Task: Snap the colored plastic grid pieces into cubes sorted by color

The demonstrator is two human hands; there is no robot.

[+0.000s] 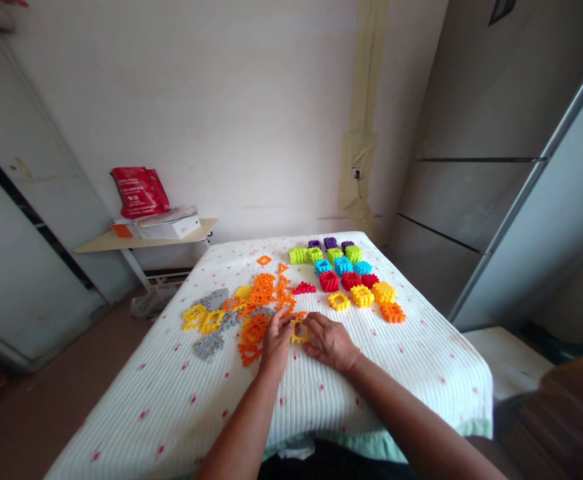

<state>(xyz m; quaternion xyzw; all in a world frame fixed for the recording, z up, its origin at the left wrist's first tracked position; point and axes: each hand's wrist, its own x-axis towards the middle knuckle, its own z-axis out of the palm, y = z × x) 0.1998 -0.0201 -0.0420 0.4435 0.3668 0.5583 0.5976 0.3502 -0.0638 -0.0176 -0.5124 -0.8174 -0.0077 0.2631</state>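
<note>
Between my two hands is a yellow square building piece [300, 337] with an open middle. My left hand [276, 341] grips its left edge, the fingers closed on it. From the other side, the bent fingers of my right hand [332, 342] close on its right edge and partly cover it. An orange piece shows just behind the fingertips. Close to my left hand lies a loose pile of orange pieces [255, 329], mixed with yellow pieces [212, 321] and grey pieces [209, 345]. Beyond my right hand sits a yellow square frame [339, 301].
Sorted stacks stand at the back right: purple [330, 243], green [353, 253], blue [342, 265], red [329, 281], yellow [362, 295] and orange [392, 313]. A quilted white cover [171, 407] lies over the table. A side table [102, 241] holds boxes and a red bag [138, 192].
</note>
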